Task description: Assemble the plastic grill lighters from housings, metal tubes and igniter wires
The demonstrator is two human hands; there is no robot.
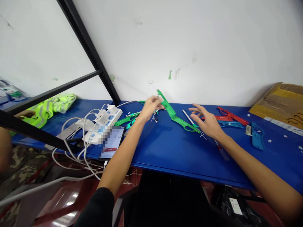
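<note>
My left hand [151,108] has its fingers closed on a green plastic toy-gun shell half [169,109], which stands tilted over the blue table. Its lower end meets or overlaps a second green shell half [184,123] with a trigger-guard loop; I cannot tell whether they touch. My right hand [205,119] hovers to the right with fingers spread and nothing in them. Beside its fingertips lies a white rod [188,117]. Beneath its wrist is a screwdriver [222,151] with a clear handle. Small wired parts [155,116] lie behind my left hand.
Red shell halves [233,116] and a blue shell half [258,137] lie to the right, before a cardboard box [279,104]. At left are a power strip [113,118] with white cables, a phone [112,143], a black metal frame [87,44] and another person's arm [4,148].
</note>
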